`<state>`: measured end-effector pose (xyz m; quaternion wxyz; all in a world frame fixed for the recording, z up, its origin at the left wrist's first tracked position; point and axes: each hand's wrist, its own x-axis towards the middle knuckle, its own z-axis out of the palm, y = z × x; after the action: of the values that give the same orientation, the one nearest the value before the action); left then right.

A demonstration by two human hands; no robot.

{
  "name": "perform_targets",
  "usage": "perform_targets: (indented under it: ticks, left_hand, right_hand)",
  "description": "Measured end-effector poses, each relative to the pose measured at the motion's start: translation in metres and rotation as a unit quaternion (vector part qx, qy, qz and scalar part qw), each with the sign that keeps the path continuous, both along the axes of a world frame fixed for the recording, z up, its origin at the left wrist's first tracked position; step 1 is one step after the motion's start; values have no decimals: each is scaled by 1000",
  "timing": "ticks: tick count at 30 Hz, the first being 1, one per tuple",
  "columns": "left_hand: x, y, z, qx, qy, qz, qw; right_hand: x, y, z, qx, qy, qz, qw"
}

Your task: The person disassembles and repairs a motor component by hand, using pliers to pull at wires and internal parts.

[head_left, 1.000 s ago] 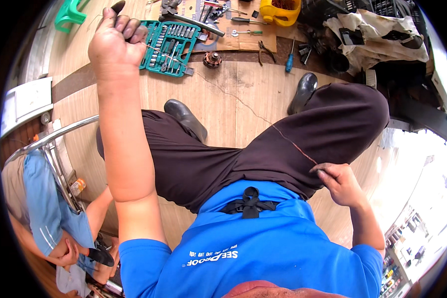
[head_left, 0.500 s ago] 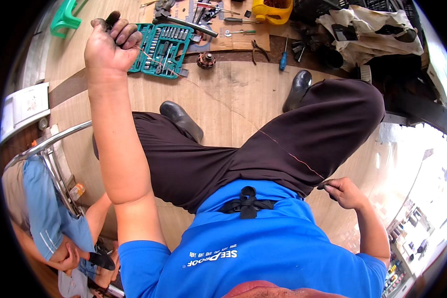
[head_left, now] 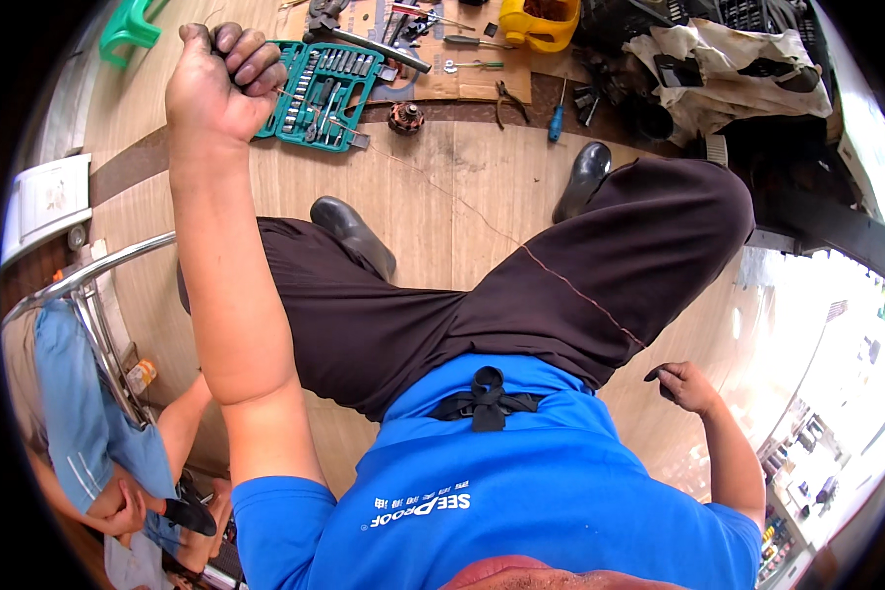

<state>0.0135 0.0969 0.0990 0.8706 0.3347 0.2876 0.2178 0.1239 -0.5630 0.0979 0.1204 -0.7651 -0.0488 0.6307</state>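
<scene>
The left hand [head_left: 226, 84] is raised over the left side of the tool case [head_left: 339, 93], covering part of it, with its fingers curled shut on a thin wire [head_left: 560, 277]. How the wire lies inside the fist is hidden; a faint curl shows above the thumb, too fine to follow. From the fist the wire crosses the case, where it is hard to pick out among the sockets, then runs below and right of the case, over the floor and one trouser leg [head_left: 649, 226].

The right hand [head_left: 683, 385], well below and right of the case, has thumb and fingers pinched together. The wire runs toward that pinch and seems gripped in it, but its last stretch, past the trouser edge, is lost against the floor.

Just right of the case sits a rotor [head_left: 406, 118]; farther right lie pliers [head_left: 511, 103] and a blue screwdriver [head_left: 556, 123]. A yellow jug [head_left: 536, 25], up and right of the case, and a green stool [head_left: 128, 29], up and left, are both cut off by the frame. The dark clutter far right of the case is mostly unreadable. Well below and left of it, another person's legs [head_left: 79, 413] are cropped by the rim.
</scene>
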Motion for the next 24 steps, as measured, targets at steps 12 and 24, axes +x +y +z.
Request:
perform_targets:
  ticks: [12, 24]
  left_hand:
    - [-17, 17, -4, -21, -79, 81, 993]
    - [26, -11, -37, -18, -169, -108, 980]
  right_hand:
    - [-31, -76, -19, -118, 111, -8, 987]
    - [61, 231, 118, 490, -308, 74, 812]
